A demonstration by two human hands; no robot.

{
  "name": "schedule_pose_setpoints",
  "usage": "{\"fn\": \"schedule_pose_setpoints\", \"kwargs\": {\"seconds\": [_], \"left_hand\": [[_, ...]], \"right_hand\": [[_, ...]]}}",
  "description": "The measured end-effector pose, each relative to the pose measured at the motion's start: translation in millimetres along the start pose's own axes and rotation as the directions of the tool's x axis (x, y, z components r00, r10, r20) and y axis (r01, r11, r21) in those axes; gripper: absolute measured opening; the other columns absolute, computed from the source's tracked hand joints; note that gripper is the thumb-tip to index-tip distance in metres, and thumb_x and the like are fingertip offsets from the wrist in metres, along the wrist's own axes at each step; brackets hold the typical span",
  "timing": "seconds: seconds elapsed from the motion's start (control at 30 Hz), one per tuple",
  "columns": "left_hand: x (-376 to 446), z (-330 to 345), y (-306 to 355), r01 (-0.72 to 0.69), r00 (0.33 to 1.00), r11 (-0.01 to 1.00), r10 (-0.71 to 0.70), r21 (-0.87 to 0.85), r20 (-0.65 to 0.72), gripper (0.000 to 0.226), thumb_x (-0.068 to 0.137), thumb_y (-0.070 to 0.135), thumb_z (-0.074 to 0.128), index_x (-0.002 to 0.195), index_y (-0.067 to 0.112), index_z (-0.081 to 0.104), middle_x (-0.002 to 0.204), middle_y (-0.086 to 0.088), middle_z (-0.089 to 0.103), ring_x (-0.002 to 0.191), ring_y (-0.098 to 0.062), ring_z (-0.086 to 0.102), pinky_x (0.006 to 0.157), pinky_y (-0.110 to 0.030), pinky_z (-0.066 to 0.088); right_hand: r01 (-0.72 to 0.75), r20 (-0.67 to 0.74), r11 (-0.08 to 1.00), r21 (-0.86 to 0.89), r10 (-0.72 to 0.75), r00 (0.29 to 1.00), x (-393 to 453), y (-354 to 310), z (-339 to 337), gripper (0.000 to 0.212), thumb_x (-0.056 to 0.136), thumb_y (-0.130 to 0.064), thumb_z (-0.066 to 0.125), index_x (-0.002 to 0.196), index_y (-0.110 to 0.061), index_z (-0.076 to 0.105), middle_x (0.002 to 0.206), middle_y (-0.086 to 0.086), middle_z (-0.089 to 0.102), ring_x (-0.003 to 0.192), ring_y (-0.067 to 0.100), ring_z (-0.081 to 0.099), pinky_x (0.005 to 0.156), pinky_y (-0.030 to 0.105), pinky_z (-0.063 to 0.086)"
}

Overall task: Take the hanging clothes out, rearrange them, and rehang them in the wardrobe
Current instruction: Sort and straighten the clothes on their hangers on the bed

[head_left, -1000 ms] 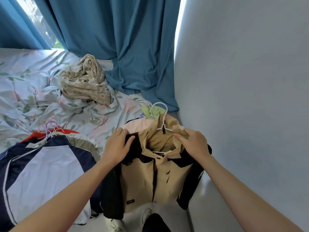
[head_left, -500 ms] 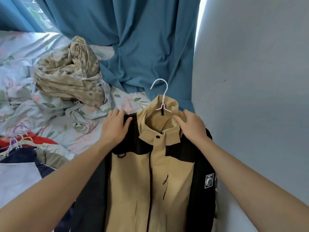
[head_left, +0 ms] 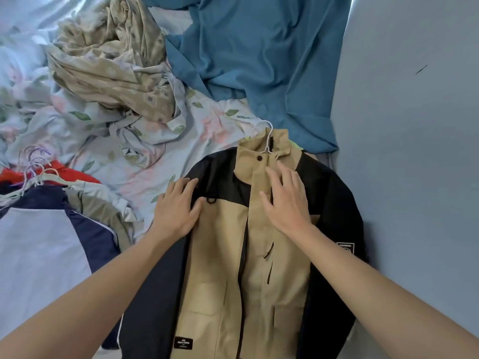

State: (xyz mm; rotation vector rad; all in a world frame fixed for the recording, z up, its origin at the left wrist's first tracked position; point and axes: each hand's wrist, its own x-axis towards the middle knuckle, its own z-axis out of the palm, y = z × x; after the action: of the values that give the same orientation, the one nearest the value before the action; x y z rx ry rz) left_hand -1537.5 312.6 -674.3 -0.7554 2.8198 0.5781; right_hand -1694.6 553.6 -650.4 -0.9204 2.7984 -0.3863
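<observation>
1. We see a jacket (head_left: 215, 268) lying flat on the bed sheet (head_left: 145, 151), close against the wall (head_left: 414, 151) on its right.
2. Our left hand (head_left: 176, 208) rests on the jacket's left shoulder; our right hand (head_left: 285, 200) lies on its chest, just below the collar.
3. A hanger hook (head_left: 267, 133) sticks out beyond the collar.
4. Behind the jacket, a curtain (head_left: 259, 60) spills onto the bed.
5. Left of the curtain sits a crumpled blanket (head_left: 111, 71).
6. At far left lies a pile of clothes (head_left: 51, 229) on hangers (head_left: 33, 167).
</observation>
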Motion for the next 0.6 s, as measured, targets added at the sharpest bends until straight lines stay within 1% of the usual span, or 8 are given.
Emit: {"fn": "schedule_pose_setpoints", "kwargs": {"seconds": [0.17,0.27,0.43,0.6], "left_hand": [[-39.7,-18.8,-52.4,0.064,0.998,0.998,-0.064,-0.009,-0.025,0.053,0.105,0.045,0.049,0.153,0.022,0.046,0.15,0.001,0.049,0.139,-0.026,0.043,0.108,-0.049,0.042],[-65.7,-32.6,-99.4,0.111,0.992,0.994,-0.112,-0.009,-0.052,0.052,0.106,0.045,0.048,0.153,0.021,0.046,0.149,-0.001,0.049,0.139,-0.027,0.043,0.108,-0.049,0.044],[-117.2,-44.0,-196.1,0.218,0.972,0.975,-0.22,-0.036,-0.076,0.053,0.102,0.05,0.042,0.145,0.023,0.052,0.145,0.0,0.054,0.134,-0.028,0.048,0.099,-0.047,0.047],[-159.2,-33.6,-315.3,0.28,0.96,0.96,-0.28,-0.007,-0.02,0.054,0.106,0.046,0.048,0.153,0.02,0.048,0.15,-0.003,0.052,0.137,-0.028,0.047,0.102,-0.046,0.047]], "right_hand": [[0.145,0.078,0.988,0.048,-0.149,0.986,-16.6,-74.5,16.0,0.06,0.101,-0.036,0.054,0.157,-0.019,0.039,0.166,0.008,0.031,0.155,0.024,0.025,0.131,0.047,0.015],[0.192,0.118,0.979,0.07,-0.199,0.973,-17.2,-124.9,31.7,0.062,0.103,-0.04,0.052,0.16,-0.02,0.035,0.169,0.006,0.029,0.157,0.022,0.022,0.131,0.044,0.011],[0.244,0.183,0.964,0.109,-0.261,0.948,-22.2,-220.5,73.5,0.063,0.104,-0.045,0.05,0.16,-0.022,0.033,0.167,0.002,0.03,0.154,0.019,0.022,0.129,0.04,0.015],[0.279,0.257,0.952,0.127,-0.304,0.917,-34.1,-319.0,131.5,0.062,0.105,-0.046,0.049,0.159,-0.021,0.033,0.164,0.001,0.032,0.152,0.023,0.029,0.124,0.041,0.027]]}}
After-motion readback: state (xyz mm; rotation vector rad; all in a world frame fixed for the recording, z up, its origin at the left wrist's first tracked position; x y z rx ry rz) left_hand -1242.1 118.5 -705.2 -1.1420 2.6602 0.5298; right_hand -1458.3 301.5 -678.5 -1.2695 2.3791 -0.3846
